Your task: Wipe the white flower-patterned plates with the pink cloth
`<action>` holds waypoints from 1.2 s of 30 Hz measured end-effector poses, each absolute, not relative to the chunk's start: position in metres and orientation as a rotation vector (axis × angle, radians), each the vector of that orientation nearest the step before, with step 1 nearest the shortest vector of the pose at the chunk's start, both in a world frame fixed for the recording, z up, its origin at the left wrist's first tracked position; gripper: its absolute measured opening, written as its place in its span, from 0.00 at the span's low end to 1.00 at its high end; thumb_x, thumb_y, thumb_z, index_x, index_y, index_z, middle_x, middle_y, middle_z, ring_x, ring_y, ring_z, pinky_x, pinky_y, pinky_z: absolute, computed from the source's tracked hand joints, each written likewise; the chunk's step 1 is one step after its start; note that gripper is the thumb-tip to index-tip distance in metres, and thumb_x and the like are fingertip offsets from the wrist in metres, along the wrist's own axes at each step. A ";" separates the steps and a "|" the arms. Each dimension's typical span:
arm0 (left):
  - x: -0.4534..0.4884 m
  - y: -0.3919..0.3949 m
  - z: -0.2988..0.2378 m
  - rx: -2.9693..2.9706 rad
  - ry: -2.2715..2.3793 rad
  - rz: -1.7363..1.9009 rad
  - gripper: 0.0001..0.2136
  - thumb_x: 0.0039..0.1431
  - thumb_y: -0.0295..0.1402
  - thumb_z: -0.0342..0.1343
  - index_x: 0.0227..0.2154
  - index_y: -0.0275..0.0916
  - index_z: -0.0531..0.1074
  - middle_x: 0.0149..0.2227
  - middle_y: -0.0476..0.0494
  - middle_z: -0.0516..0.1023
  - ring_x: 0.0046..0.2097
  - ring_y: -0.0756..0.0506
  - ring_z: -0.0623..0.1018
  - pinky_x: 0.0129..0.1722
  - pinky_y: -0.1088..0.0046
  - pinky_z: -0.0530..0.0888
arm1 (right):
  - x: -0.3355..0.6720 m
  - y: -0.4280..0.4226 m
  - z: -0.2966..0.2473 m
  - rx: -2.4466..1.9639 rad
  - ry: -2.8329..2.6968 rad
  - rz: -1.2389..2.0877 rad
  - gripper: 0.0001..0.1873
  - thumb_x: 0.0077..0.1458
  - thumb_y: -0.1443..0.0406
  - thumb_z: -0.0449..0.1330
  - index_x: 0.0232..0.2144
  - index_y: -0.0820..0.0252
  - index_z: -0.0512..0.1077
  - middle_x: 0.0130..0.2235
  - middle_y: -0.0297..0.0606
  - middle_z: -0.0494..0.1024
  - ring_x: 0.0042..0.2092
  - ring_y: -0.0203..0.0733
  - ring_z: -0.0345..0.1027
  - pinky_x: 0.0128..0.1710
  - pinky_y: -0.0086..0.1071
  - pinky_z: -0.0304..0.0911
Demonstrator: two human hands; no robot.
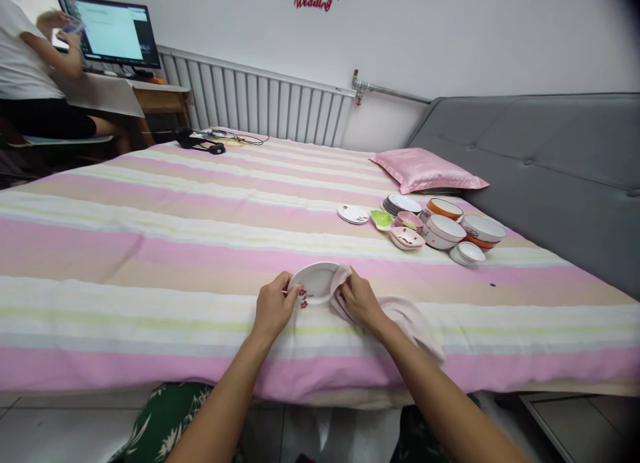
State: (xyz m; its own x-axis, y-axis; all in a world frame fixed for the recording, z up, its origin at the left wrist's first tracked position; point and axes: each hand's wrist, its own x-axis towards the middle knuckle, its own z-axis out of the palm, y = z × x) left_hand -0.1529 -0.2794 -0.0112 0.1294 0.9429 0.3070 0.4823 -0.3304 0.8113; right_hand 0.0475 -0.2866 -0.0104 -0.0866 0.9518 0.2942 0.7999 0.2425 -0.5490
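Note:
A white plate [316, 279] with red flowers is held up, tilted, just above the near part of the bed. My left hand [274, 306] grips its left rim, thumb on the face near the flowers. On the opposite rim, my right hand [359, 296] is closed on a pale pink cloth [407, 319], which covers that edge of the plate. The cloth's loose end trails right onto the striped sheet. Farther right on the bed, two flat plates [353, 214] lie beside a green leaf-shaped dish [382, 219].
Stacked bowls [444, 229], dark-edged plates [401, 204] and small dishes [469, 253] stand at the right, before a pink pillow [427, 169] and grey headboard [540, 143]. Cables [235, 138] lie at the far edge. Another person [30, 56] sits at a desk with monitors, upper left.

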 end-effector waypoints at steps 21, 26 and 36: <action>-0.150 -0.291 0.002 2.201 1.195 1.100 0.12 0.59 0.31 0.43 0.43 0.44 0.68 0.41 0.49 0.76 0.40 0.47 0.75 0.39 0.74 0.68 | 0.030 -0.307 0.044 -1.578 -2.276 -0.044 0.09 0.57 0.68 0.46 0.35 0.59 0.66 0.33 0.39 0.73 0.35 0.42 0.64 0.35 0.32 0.52; -0.151 -0.292 0.001 2.227 1.183 1.106 0.13 0.59 0.30 0.43 0.44 0.45 0.68 0.41 0.49 0.76 0.40 0.48 0.75 0.39 0.74 0.69 | 0.021 -0.307 0.048 -1.279 -2.258 0.160 0.13 0.60 0.67 0.44 0.42 0.55 0.66 0.40 0.36 0.73 0.42 0.40 0.63 0.41 0.32 0.54; -0.151 -0.290 -0.004 2.269 1.257 1.118 0.12 0.57 0.29 0.44 0.41 0.42 0.68 0.36 0.46 0.77 0.38 0.46 0.76 0.36 0.73 0.69 | -0.006 -0.282 0.085 -1.196 -2.060 0.186 0.16 0.59 0.68 0.42 0.37 0.55 0.69 0.38 0.34 0.74 0.41 0.39 0.65 0.42 0.32 0.55</action>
State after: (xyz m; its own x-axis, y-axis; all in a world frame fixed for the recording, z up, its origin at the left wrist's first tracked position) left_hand -0.1512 -0.2905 -0.0043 0.3082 0.8205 0.4814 0.5738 -0.5640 0.5939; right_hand -0.0062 -0.2818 0.0850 -0.2969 0.7999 0.5215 0.6933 0.5561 -0.4583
